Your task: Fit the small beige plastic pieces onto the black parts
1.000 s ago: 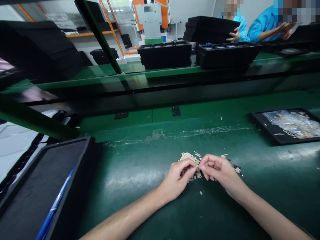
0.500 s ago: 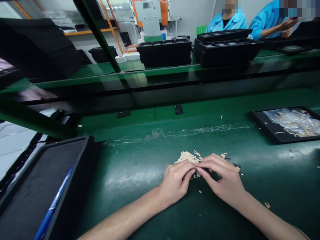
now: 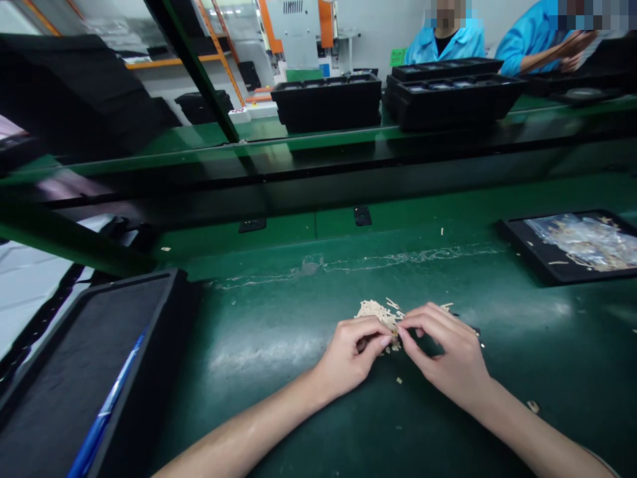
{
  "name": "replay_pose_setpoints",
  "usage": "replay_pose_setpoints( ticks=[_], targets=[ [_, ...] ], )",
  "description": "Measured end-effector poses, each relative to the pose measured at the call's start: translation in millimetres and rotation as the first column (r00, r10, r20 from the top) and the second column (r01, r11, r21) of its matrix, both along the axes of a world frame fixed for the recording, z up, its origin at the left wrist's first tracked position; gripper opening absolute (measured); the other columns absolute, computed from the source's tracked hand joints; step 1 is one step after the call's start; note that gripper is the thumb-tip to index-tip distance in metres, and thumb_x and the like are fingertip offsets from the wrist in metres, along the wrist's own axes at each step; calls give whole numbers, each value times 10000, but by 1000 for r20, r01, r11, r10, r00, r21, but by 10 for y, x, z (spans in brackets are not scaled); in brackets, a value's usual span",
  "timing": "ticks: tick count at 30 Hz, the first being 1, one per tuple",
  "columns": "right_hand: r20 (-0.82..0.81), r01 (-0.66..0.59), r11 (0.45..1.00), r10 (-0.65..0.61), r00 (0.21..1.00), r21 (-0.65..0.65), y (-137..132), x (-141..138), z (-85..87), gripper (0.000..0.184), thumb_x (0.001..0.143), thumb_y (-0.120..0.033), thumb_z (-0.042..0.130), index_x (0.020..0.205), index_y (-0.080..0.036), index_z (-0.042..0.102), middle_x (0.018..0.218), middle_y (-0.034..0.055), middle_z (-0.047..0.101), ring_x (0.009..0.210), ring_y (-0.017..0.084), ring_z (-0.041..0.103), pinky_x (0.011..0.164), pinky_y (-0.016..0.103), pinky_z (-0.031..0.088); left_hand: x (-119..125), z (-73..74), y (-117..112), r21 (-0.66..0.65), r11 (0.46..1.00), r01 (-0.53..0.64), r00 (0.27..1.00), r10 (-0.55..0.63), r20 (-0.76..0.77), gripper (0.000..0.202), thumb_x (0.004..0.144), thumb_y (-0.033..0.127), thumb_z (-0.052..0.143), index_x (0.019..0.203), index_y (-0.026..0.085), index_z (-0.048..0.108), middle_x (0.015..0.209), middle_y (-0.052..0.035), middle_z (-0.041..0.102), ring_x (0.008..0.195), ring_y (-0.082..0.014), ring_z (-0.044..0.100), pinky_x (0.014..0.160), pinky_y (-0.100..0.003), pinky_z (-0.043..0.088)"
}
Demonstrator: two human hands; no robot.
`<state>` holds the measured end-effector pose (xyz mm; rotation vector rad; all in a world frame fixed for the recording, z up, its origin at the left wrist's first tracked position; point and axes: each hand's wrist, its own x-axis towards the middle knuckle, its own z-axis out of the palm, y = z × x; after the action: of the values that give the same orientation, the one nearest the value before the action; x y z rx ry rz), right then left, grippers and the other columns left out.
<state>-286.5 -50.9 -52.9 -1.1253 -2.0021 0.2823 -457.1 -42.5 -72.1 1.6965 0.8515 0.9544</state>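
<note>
A loose heap of small cream-coloured strips (image 3: 374, 311) lies on the green work surface, just beyond my fingers. My left hand (image 3: 352, 348) is closed in a pinch at the near edge of the heap. Close by on the right, my right hand (image 3: 445, 345) pinches with thumb and forefinger, its tips almost meeting the left ones. Something tiny and tan shows between the two pinches, too small to name. A few stray strips and a dark piece lie partly hidden behind my right hand.
At left stands a black foam tray (image 3: 94, 358) with a blue pen-like tool (image 3: 112, 401) on it. Another black tray (image 3: 535, 255) at right bears clear plastic bags (image 3: 582, 239). Black bins (image 3: 326, 106) line the raised shelf, with two people in blue behind.
My hands have drawn slightly apart at the fingertips, opening a small gap between the pinches. The person opposite has shifted a little to the left.
</note>
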Motion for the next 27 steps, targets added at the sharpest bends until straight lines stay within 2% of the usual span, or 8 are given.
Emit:
replay_pose_setpoints(
  ticks=[5,8,11,14,18,22,27],
  targets=[
    [53,182,981,-185,981,58,82,124,10,87,794,-117,583,754,-187,615,695,8,608,587,120,508,553,257,401,-27,4,-1,-121,988,-100,995,101,2,207,868,238,488,760,110,610,606,2,527,523,-77,434,529,-194,344],
    [68,162,983,-168,983,88,84,144,1,120,794,-84,571,806,-189,627,736,16,632,649,133,554,606,267,430,-27,-8,-5,-113,985,-130,991,125,-51,208,878,237,468,782,114,605,606,10,510,533,-79,438,540,-196,347],
    [65,34,993,-42,997,111,34,90,-4,164,791,-48,556,856,-184,620,817,34,657,746,150,596,698,284,458,-12,-9,-6,-65,991,-118,990,112,-82,197,884,214,454,781,118,591,627,5,519,557,-83,449,559,-198,354],
    [78,-28,988,17,997,149,-19,22,-5,147,782,-55,583,850,-182,614,798,35,653,712,146,587,666,278,463,2,-12,-11,17,995,-97,990,99,-102,181,886,182,446,783,124,583,647,2,529,585,-85,460,585,-196,363],
    [120,-28,986,9,993,163,-41,-8,-15,112,796,-76,584,825,-180,614,774,37,645,682,143,564,610,264,452,10,-47,-27,157,984,-80,987,100,-123,169,886,149,438,793,129,577,636,4,526,584,-85,470,589,-193,366],
    [154,-15,987,-10,988,157,-50,-1,-38,86,795,-92,592,829,-167,620,787,43,641,702,146,565,627,264,452,11,-100,-44,273,959,-78,979,125,-159,148,879,121,436,847,134,580,669,-12,564,594,-93,492,591,-200,373],
    [193,-17,985,-17,981,172,-75,-28,-53,83,794,-90,564,805,-155,615,766,42,637,696,147,572,614,261,446,2,-127,-65,320,946,-57,972,126,-199,154,858,102,436,808,131,578,665,-23,573,583,-101,492,572,-215,362]
  ],
)
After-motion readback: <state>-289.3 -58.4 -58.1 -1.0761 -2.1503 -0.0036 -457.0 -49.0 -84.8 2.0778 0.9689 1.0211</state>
